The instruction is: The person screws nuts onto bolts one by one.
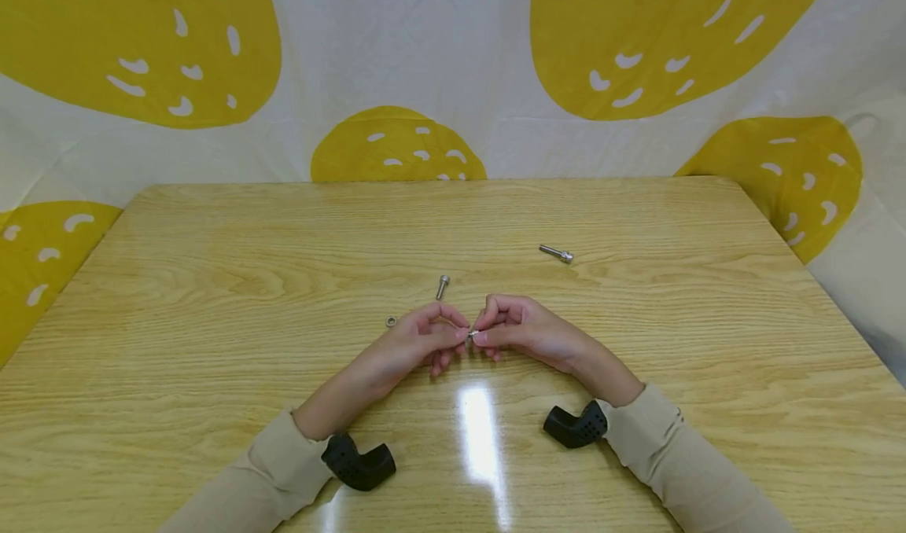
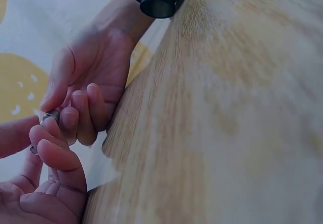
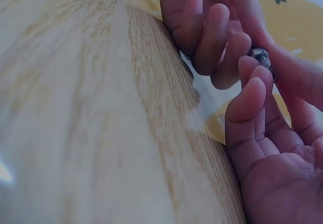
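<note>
Close above the table, both hands meet fingertip to fingertip at a small silver metal fastener (image 1: 473, 333). My left hand (image 1: 418, 340) pinches its left side between thumb and fingers, while my right hand (image 1: 534, 332) pinches the right side. The right wrist view shows the shiny fastener (image 3: 261, 57) between the fingertips, mostly covered by them. In the left wrist view a ridged, rounded part of the fastener (image 2: 50, 115) peeks out; I cannot tell whether it is a bolt with a nut on it. Just beyond the left hand lie a metal bolt (image 1: 443, 287) and a nut (image 1: 391, 321).
Farther back on the right lies another metal bolt (image 1: 557, 253) with its thick end to the right. The wood-grain table (image 1: 248, 258) ends at a white curtain (image 1: 396, 53) with yellow patterns. Black curved mounts (image 1: 361, 462) sit at both wrists.
</note>
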A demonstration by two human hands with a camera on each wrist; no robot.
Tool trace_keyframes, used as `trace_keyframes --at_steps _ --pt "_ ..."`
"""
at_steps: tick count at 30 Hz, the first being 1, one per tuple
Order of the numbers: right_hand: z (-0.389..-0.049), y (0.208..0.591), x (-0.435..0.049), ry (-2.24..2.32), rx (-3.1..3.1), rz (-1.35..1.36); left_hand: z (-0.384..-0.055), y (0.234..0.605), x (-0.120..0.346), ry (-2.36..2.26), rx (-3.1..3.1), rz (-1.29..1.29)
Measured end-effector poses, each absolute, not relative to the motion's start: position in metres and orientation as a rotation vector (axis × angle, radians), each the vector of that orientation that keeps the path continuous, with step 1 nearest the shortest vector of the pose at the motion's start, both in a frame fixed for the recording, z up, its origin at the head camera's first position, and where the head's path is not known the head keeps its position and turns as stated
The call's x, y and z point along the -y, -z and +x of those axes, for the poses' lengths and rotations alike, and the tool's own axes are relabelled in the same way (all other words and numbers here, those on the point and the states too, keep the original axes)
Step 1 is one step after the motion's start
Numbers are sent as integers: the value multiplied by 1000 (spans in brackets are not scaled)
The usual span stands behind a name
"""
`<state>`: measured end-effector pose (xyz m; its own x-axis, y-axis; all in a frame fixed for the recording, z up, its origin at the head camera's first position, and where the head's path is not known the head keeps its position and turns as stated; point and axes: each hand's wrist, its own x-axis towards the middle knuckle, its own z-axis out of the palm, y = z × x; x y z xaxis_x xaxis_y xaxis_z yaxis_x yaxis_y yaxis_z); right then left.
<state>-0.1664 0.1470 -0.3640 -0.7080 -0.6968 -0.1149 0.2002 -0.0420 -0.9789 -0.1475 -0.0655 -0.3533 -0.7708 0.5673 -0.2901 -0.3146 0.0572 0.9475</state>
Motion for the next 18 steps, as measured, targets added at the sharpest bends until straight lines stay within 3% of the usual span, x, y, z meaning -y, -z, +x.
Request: trace_keyframes --at_steps 18 --pt "-166 363 -147 1824 -1591 -526 -147 354 64 -1773 -1724 250"
